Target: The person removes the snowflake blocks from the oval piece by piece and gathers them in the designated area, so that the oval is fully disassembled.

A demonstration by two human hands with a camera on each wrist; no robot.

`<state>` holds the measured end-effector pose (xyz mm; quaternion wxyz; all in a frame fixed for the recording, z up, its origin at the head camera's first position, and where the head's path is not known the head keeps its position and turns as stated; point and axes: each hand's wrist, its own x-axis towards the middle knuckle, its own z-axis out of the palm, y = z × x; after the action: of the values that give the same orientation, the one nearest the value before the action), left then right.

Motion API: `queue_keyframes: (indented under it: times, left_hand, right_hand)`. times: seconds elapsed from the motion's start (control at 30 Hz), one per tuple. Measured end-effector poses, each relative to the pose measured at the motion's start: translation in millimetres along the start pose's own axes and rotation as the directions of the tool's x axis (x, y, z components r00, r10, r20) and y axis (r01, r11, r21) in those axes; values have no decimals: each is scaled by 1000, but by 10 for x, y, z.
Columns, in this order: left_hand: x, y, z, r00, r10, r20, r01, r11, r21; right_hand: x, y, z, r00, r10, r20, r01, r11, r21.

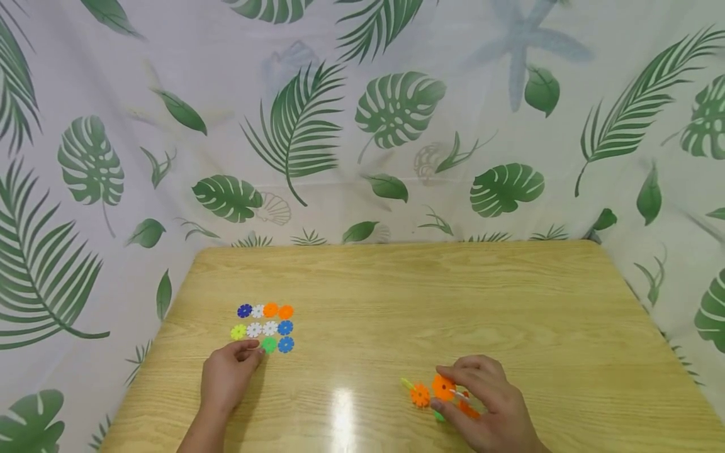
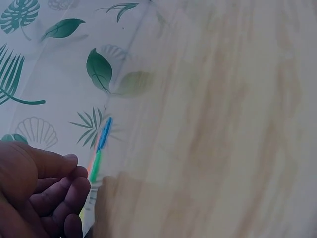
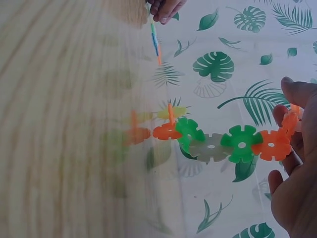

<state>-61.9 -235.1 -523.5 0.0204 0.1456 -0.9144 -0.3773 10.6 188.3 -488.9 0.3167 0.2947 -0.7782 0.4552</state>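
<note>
The disc chain (image 1: 420,395) sits at five o'clock in the head view, one orange disc pinched by the right hand (image 1: 489,402). The left hand (image 1: 229,375) has its fingertips nearly together beside a green disc (image 1: 269,345); I cannot tell whether they hold it. The step seems to be taking a loose disc, which calls for a neat edge pinch: a blue disc (image 1: 286,344) crowds it at three o'clock, a white disc (image 1: 270,328) at twelve.

Right hand (image 1: 491,402) pinches orange disc (image 1: 443,387) over table (image 1: 396,289).
</note>
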Motion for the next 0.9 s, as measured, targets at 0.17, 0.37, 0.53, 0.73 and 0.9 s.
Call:
queue_keyframes:
  times: [0.17,0.37,0.53,0.73,0.9]
  left_hand:
    - [-82,123,4,999,26,22,-24,997,-79]
    - [-231,366,59,995,81,58,-67,973,-220]
    - [-336,558,99,986,120,113,-73,935,-348]
    - [-416,723,192,962,202,181,-110,900,-423]
    - [-509,814,292,935,270,230,-131,866,-483]
  right_hand:
    - [-2,-6,-3,1000,5,19,-5,1000,-5]
    - [-18,-3,3,998,25,50,-25,1000,3]
    - [-7,-15,23,998,16,53,-17,1000,9]
    - [45,-44,34,998,7,55,-8,1000,24]
    - [95,-99,55,999,-22,48,20,998,54]
